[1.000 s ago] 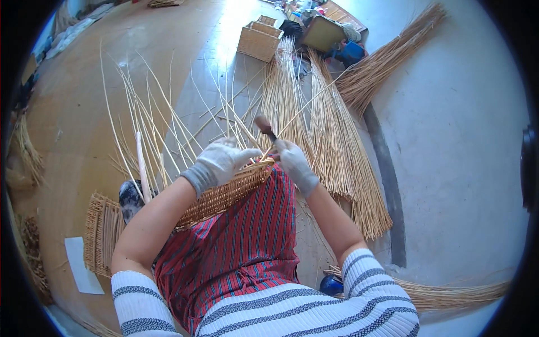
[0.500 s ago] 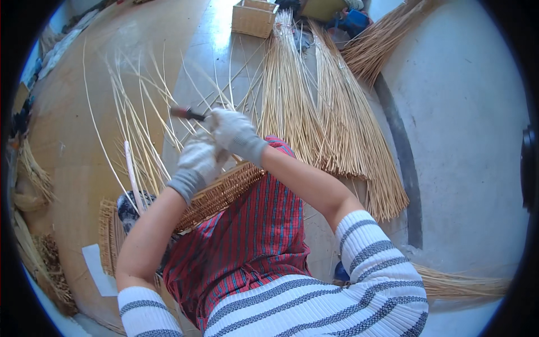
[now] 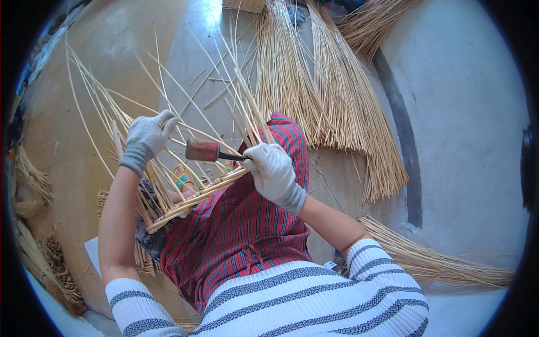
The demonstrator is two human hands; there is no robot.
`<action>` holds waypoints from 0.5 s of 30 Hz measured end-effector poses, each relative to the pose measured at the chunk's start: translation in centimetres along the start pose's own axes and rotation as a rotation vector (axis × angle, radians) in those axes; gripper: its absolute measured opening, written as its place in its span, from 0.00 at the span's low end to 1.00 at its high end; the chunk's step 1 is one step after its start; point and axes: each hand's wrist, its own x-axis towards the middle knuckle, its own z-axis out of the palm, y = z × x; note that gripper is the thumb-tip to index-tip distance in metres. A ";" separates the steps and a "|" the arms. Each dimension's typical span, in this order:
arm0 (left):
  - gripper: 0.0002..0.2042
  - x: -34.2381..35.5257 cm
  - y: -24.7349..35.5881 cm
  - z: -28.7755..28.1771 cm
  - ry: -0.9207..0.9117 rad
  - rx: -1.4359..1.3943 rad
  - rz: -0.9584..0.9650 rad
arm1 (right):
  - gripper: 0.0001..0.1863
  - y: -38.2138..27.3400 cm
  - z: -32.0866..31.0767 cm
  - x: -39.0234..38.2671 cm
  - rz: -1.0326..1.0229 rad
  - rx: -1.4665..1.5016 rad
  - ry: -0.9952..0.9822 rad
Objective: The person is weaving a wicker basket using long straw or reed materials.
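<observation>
My right hand [image 3: 272,171], in a white glove, is closed on a tool [image 3: 203,150] with a red-and-wood handle and a dark metal shaft. The handle points left, above the wicker basket piece [image 3: 196,196] on my lap. Short light pegs line its edge, and long pale rods [image 3: 95,84] rise from it. Thicker stakes [image 3: 252,104] stand at its right end, just beyond my right hand. At its left, among the rods, my gloved left hand [image 3: 150,137] has its fingers curled and thumb pressed in; what they grip, if anything, is hidden.
Large bundles of straw-coloured rods [image 3: 292,84] lie on the floor ahead to the right. Another bundle [image 3: 438,258] is at the right. Cut rod pieces [image 3: 216,98] litter the floor ahead. Part of a wicker box [image 3: 244,4] shows at the top.
My hands, close together before, have separated: the left went left, the right came down and nearer with the tool. The basket piece has tilted, showing its pegged edge.
</observation>
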 end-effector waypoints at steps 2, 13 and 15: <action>0.14 -0.6 0.6 -0.1 0.012 0.097 -0.029 | 0.06 -0.6 -1.2 -0.3 0.000 0.018 -0.026; 0.16 -1.2 0.0 -0.1 0.183 0.059 -0.087 | 0.07 -3.9 -13.0 -2.9 -0.058 -0.031 0.174; 0.16 -1.1 -0.3 0.2 0.213 0.065 -0.095 | 0.07 -4.1 -12.4 -2.8 0.085 -0.156 -0.115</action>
